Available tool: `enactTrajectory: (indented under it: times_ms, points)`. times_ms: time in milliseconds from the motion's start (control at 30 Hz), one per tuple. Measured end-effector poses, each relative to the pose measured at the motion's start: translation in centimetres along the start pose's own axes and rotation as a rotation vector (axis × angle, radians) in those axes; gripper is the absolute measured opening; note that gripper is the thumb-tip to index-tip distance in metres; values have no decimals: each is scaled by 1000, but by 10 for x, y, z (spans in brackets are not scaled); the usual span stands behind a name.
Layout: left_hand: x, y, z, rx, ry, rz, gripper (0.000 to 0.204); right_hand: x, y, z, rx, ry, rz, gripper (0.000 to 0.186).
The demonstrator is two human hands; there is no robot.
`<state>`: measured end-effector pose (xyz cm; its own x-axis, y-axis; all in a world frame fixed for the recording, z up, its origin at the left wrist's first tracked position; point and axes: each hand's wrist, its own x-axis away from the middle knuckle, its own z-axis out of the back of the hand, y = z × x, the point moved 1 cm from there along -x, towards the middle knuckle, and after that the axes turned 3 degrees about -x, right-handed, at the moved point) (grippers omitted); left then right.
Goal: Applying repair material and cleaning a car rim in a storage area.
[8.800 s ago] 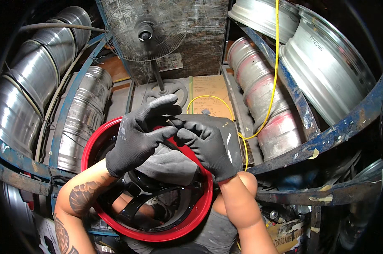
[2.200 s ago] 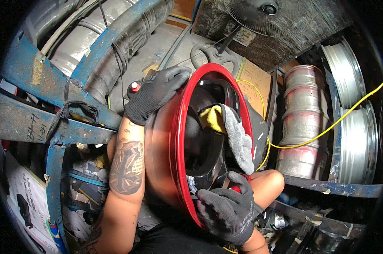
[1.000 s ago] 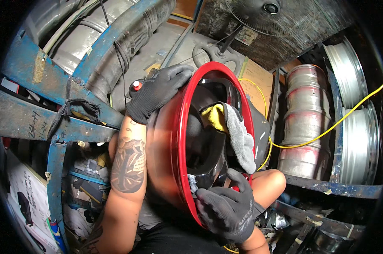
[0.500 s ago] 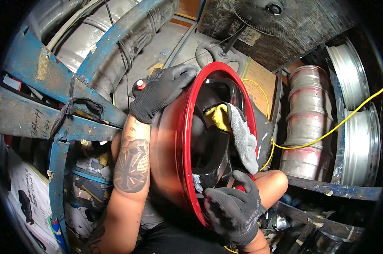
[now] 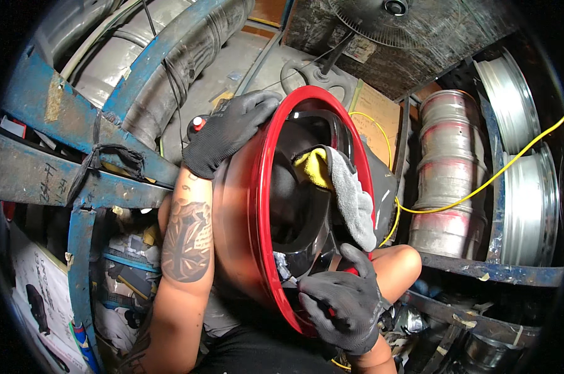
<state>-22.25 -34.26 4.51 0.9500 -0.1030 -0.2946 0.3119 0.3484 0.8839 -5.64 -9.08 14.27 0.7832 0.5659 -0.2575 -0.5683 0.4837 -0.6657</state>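
Note:
A wheel rim (image 5: 266, 206) with a red lip and a glossy black inner face stands tilted over my lap. My left hand (image 5: 229, 128), in a dark grey glove, grips its upper left edge, fingers together near the lip. At the lower right my right hand (image 5: 344, 299), gloved alike, is closed round the red lip with the thumb pointing up; its fingertips are partly hidden. Draped over the wheel's far right side is a grey and yellow cloth (image 5: 350, 199), which neither hand touches. A small red thing with a white top (image 5: 198, 123) shows beside my left wrist.
On the left is a worn blue metal frame (image 5: 51, 174). Stacked bare metal barrels (image 5: 445, 168) and silver rims (image 5: 531, 206) fill a rack on the right. A yellow cable (image 5: 481, 194) crosses there. A pedestal fan (image 5: 388, 19) stands at the back.
The whole scene has shifted slightly left and up in the picture. Both hands keep their places on the wheel rim, and the cloth hangs as before.

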Motion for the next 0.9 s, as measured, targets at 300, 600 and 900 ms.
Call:
enactTrajectory:
  times_ms: [300, 600, 900]
  points:
    - [-3, -9, 2, -33, -29, -60, 36, -3, 2, -3, 78, -99, 87, 33]
    - [-1, -4, 7, -68, -79, 83, 35, -5, 0, 2, 107, -162, 101, 36]
    - [-1, -5, 3, -58, -97, 33, 35, 1, -3, 10, 71, -170, 72, 35]
